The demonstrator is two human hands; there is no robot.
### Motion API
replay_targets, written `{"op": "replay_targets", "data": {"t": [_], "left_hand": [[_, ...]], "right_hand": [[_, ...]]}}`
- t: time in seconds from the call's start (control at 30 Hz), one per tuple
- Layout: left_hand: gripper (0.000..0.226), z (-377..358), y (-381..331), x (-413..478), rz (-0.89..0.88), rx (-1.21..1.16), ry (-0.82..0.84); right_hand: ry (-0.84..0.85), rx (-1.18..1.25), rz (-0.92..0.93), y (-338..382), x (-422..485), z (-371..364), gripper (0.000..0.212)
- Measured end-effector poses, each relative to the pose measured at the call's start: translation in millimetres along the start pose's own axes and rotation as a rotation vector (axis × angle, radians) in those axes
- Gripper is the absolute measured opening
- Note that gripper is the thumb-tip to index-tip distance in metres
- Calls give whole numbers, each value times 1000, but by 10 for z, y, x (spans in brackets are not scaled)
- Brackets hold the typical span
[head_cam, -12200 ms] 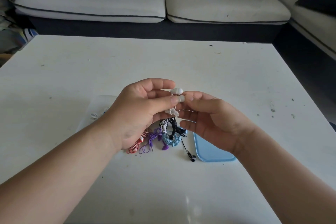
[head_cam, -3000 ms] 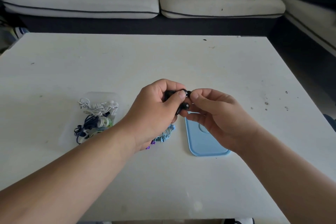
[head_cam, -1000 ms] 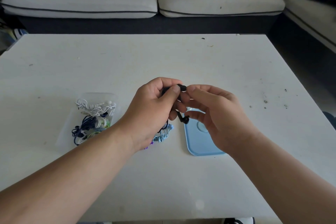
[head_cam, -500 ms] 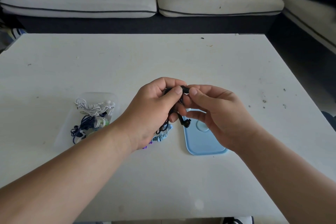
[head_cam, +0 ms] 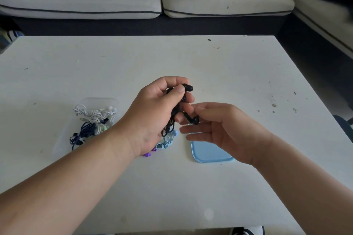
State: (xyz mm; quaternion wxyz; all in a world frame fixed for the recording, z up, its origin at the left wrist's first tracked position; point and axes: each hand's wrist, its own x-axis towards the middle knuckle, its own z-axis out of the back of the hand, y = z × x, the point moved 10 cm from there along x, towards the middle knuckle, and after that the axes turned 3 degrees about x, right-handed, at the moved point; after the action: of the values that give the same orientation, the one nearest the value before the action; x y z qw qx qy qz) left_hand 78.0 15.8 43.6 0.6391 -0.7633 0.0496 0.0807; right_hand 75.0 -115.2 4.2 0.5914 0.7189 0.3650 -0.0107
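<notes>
The left grip (head_cam: 156, 108) is curled tight round a coiled bundle of black wired earphones (head_cam: 188, 88), thumb pressed on top, above the white bench (head_cam: 229, 66); 1 bud pokes out past the thumb, another dangles below. The right grip (head_cam: 225, 126) is spread and relaxed, holding nothing, fingers (head_cam: 191, 130) just beside the dangling bud. Beneath lie a light blue rectangular plastic lid (head_cam: 210, 152) and, leftward, a clear plastic tray (head_cam: 107, 100) of earphones.

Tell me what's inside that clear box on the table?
The clear box holds bundled white earphones, dark blue ones and a greenish pair. The left forearm hides its near corner.
</notes>
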Motion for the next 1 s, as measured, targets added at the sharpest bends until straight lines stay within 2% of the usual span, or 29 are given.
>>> {"op": "replay_targets", "data": {"t": [0.1,0.2,0.4,0.57,0.7,0.77,0.9,1.0], "left_hand": [[24,46,-22,15,-4,-2,-22],[28,56,-7,14,11,9,-23],[16,137,64,26,57,-6,-97],[12,225,76,14,-3,290,-159],[5,173,36,-4,-21,400,-137],[5,127,15,-17,-33,428,-105],[17,-57,29,-42,-50,518,37],[14,-210,48,-69,-60,509,138]], "right_hand": [[33,27,-19,3,-58,-28,25],[22,45,39,47,-95,-11,21],[-25,103,79,99,-90,33,22],[-22,127,103,135,-98,16,23],[21,122,99,127,-112,22,20],[29,81,87,98,-114,30,26],[-27,47,46,29,-126,133,39],[-59,48,25,-5,-160,228,40]]}}
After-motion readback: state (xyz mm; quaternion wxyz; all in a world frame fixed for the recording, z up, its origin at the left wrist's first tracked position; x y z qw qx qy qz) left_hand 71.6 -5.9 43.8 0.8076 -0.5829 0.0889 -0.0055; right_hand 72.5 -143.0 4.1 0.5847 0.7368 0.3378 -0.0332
